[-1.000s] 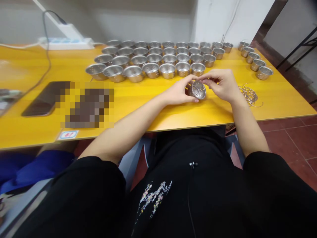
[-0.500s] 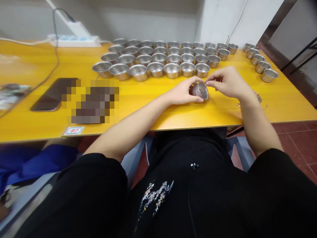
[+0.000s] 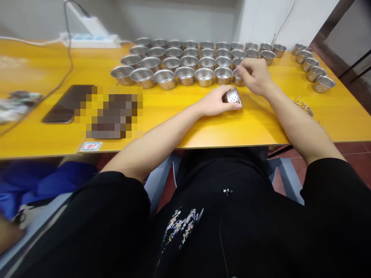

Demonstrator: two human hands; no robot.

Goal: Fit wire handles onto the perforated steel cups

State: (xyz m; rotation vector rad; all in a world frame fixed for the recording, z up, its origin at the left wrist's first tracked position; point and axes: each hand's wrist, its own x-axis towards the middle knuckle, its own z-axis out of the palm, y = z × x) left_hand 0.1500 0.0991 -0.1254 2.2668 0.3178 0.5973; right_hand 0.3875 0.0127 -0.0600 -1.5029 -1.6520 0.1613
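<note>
My left hand (image 3: 215,101) is closed round a small perforated metal cup (image 3: 232,96), tilted on its side just above the yellow table (image 3: 203,133). Holes show in its wall, and its rim faces right. Up and to the right of that cup, my right hand (image 3: 256,76) is raised with its fingers curled and pressed together. Whatever they hold, if anything, is hidden. It partly covers the right-end cup (image 3: 238,79) of the front row. By my right forearm lies a small tangle of thin metal wire pieces (image 3: 303,106).
Rows of similar metal cups (image 3: 204,77) stand along the back, with a shorter line of cups (image 3: 324,84) at the right edge. To the left are a phone (image 3: 68,104), a blurred-out dark object (image 3: 111,117), a power strip (image 3: 89,40) and a cable (image 3: 69,50). A person in blue sits at left.
My right hand has moved up and away from the held cup, towards the front row. My left hand has turned the cup, so its perforated wall shows instead of its opening.
</note>
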